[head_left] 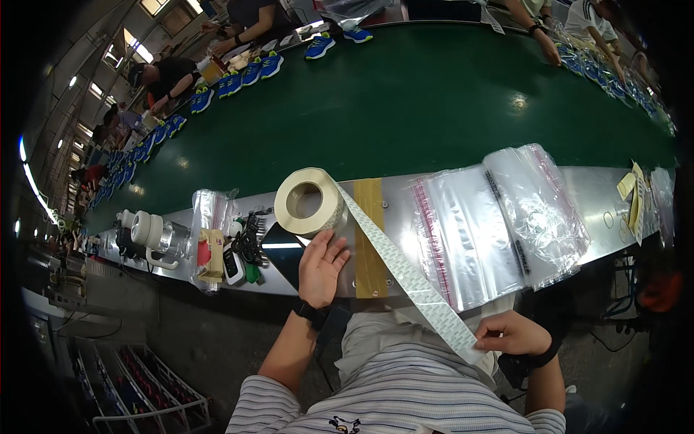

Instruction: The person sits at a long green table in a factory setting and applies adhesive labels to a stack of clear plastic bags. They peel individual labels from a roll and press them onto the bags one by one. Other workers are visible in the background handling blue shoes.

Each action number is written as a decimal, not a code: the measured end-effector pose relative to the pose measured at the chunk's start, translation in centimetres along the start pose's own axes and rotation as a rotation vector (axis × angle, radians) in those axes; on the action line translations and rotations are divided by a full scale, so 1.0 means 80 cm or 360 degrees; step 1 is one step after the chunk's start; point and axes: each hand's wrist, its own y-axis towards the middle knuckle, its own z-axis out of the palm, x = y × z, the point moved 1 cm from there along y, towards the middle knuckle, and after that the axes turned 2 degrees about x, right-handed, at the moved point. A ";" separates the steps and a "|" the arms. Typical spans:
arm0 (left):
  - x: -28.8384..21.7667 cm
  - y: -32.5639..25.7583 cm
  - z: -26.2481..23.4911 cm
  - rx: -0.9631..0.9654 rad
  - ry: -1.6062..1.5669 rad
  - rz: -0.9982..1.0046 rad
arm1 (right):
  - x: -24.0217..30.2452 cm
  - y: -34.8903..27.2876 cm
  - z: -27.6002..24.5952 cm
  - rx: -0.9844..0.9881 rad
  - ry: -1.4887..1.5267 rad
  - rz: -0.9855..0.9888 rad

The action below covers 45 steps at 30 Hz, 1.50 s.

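A large roll of labels (331, 214) rests on the metal ledge in front of me. My left hand (322, 264) lies against its near lower side, palm up, fingers stretched out. From the roll a long white strip of small printed labels (405, 272) runs down to the right, past the ledge's front edge. My right hand (515, 334) pinches the loose end of that label strip between thumb and fingers, close to my body. Beneath and beside the roll sits a dark flat phone-like device (283, 253), partly covered by the roll and my left hand.
Clear plastic bags (473, 231) lie stacked right of the strip. Left stand a lidded clear jug (170, 235), a small cardboard box (211, 254) and black cables (253, 235). Beyond runs a green conveyor belt (405, 101) with blue shoes (272, 65) along its far side, where other people work.
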 end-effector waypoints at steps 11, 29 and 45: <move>-0.024 -0.051 -0.062 -0.0250 0.3409 0.0677 | -0.007 0.022 -0.001 0.0081 0.0014 0.0164; -0.083 -0.066 -0.065 -0.0403 0.3524 0.1046 | 0.015 0.042 0.022 -0.0052 -0.0148 0.0279; 0.035 -0.110 0.103 0.0825 0.1494 0.0222 | 0.020 0.095 0.054 -0.0819 -0.0482 -0.0595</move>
